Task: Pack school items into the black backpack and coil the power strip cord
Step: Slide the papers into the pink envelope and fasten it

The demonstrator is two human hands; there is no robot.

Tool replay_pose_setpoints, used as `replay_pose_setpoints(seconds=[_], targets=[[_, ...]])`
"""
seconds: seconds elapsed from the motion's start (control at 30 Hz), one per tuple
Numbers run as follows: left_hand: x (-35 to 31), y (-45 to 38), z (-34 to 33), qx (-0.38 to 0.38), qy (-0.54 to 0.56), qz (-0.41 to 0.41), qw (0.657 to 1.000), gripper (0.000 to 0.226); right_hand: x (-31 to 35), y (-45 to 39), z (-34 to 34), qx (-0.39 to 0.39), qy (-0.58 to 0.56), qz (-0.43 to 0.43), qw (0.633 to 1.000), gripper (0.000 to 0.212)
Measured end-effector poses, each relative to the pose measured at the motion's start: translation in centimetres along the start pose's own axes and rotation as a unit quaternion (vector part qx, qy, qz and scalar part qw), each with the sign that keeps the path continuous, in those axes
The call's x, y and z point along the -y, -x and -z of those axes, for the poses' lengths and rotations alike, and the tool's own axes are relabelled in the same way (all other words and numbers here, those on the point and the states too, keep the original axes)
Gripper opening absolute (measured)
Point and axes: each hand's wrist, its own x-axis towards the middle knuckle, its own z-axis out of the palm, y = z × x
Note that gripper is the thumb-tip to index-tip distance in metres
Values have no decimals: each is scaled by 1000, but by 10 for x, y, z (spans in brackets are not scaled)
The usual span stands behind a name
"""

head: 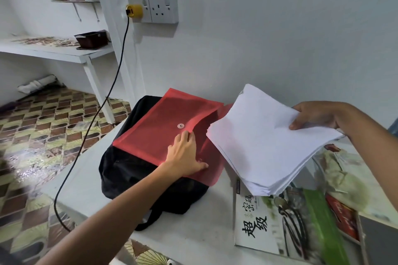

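A black backpack (129, 170) lies flat on the white table (189, 234). On top of it lies a red translucent document envelope (159, 129) with a white button clasp, its flap turned open to the right. My left hand (185, 153) presses on the envelope near its mouth, fingers spread. My right hand (316, 116) grips a thick stack of white paper (265, 142) by its far right edge, held in the air just right of the envelope's opening. A black cord (103, 105) hangs from a yellow plug (134, 11) in the wall socket down past the table's left edge.
A book with Chinese characters (269, 221) and other printed items lie on the table at the right, under the paper stack. A white shelf (64, 49) with a dark box stands at the back left. Patterned floor tiles (43, 127) spread to the left.
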Motion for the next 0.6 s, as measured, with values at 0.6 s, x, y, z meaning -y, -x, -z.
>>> replay_pose_setpoints(seconds=[0.6], targets=[[7, -1, 7, -4, 26, -61, 998, 116, 22, -37, -107, -233, -126, 24, 964, 23]])
